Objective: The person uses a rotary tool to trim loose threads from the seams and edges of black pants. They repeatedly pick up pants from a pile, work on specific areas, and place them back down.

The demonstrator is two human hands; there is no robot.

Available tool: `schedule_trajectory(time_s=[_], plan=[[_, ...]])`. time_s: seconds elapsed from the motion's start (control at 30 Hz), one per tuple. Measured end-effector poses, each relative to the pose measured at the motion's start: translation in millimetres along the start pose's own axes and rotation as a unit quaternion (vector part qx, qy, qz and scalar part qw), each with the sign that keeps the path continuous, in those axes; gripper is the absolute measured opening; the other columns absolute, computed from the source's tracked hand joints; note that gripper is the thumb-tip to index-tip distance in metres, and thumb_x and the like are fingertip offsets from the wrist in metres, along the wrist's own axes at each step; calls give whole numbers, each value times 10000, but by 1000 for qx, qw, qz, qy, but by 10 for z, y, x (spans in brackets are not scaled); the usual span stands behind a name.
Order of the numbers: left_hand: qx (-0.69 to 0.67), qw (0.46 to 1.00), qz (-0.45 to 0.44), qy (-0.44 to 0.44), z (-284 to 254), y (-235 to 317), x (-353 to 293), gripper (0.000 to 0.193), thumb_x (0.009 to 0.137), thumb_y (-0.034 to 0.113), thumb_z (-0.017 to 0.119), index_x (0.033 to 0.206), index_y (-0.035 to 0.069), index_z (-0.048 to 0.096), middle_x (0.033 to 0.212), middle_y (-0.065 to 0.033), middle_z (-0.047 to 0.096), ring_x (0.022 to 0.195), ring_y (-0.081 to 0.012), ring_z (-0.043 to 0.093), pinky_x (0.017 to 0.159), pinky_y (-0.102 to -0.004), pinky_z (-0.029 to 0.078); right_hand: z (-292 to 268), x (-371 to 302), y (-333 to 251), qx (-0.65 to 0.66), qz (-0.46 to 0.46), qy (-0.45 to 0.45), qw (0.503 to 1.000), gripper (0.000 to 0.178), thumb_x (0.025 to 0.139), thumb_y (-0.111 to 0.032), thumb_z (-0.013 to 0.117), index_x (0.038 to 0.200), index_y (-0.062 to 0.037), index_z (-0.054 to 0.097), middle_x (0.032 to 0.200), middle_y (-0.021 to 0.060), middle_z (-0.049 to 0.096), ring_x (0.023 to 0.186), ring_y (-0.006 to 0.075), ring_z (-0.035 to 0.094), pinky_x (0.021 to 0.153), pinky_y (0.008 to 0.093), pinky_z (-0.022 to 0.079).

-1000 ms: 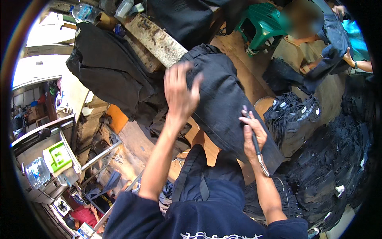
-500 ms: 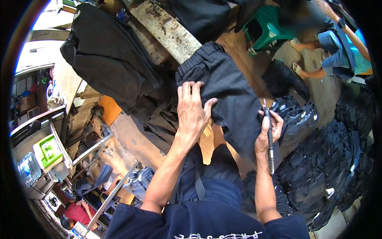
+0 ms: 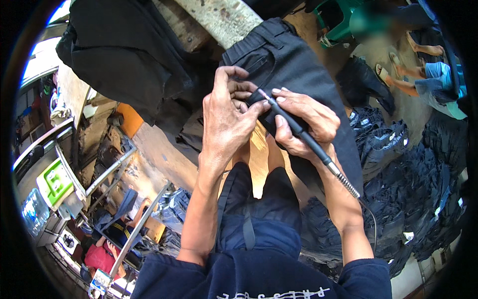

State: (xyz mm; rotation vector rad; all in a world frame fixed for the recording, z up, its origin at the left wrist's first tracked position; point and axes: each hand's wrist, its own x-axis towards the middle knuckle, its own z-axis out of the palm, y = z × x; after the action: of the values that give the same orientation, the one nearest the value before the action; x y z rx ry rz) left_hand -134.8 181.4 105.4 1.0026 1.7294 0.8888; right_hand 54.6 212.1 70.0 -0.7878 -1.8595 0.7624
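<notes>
A pair of black trousers (image 3: pixel 308 74) with an elastic waistband lies over the end of a worn board in front of me. My right hand (image 3: pixel 308 122) grips a black pen-shaped corded tool (image 3: pixel 312 142), with a spring where the thin cord leaves it. Its pale tip points up and left, close to the fingertips of my left hand (image 3: pixel 226 117). That hand is held by the trousers' pocket, fingers curled and thumb drawn in toward the tool tip. Whatever lies between its fingers is too small or hidden to make out.
The worn board (image 3: pixel 224 22) runs away from me, with more black garments (image 3: pixel 124 65) on its left. A large heap of dark clothing (image 3: pixel 388 199) lies to the right. A green stool (image 3: pixel 343 20) and a seated person's legs (image 3: pixel 403 79) are at the far right.
My right hand has brought the tool from the right side over the trousers, its tip now near my left fingers. My left hand has lifted from lying on the cloth and curled its fingers.
</notes>
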Motion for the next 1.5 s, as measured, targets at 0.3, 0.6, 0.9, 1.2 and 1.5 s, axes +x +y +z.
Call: schedule_trajectory(time_s=[0.3, 0.6, 0.9, 1.2, 1.5], plan=[[-24, 999, 14, -33, -104, -176, 98, 656, 791, -84, 902, 1321, 25, 531, 1068, -113, 744, 910, -70, 690, 690, -186, 540, 57, -67, 65, 6, 3, -28, 1000, 242, 809, -27, 765, 1013, 104, 773, 951, 261, 809, 984, 411, 839, 953, 519, 684], [-52, 998, 26, -29, -96, -269, 100, 642, 805, -99, 890, 1322, 22, 529, 1098, -128, 752, 937, -91, 715, 744, -193, 567, 99, -41, 66, -4, -3, -38, 999, 239, 785, -21, 787, 995, 95, 786, 919, 230, 806, 978, 387, 843, 953, 510, 686], [-116, 993, 38, 0, -36, -319, 65, 607, 826, -78, 901, 1312, -12, 542, 1072, -145, 791, 932, -103, 750, 728, -192, 573, 88, -52, 72, -12, -8, -39, 999, 259, 833, -13, 733, 1054, 121, 745, 946, 299, 800, 983, 438, 835, 936, 554, 683], [-126, 991, 43, -2, -14, -385, 62, 687, 812, -92, 935, 1347, 28, 520, 1127, -156, 798, 938, -89, 749, 701, -164, 552, 97, -74, 101, -9, -8, -25, 1000, 276, 847, -8, 732, 1089, 125, 735, 971, 321, 798, 996, 450, 831, 940, 557, 677], [-131, 991, 39, -6, 2, -392, 63, 701, 817, -98, 933, 1351, 35, 498, 1160, -184, 804, 884, -47, 700, 691, -144, 520, 55, -86, 85, -1, 25, -31, 999, 276, 885, -16, 723, 1133, 106, 734, 1045, 349, 797, 1052, 448, 823, 968, 526, 664]])
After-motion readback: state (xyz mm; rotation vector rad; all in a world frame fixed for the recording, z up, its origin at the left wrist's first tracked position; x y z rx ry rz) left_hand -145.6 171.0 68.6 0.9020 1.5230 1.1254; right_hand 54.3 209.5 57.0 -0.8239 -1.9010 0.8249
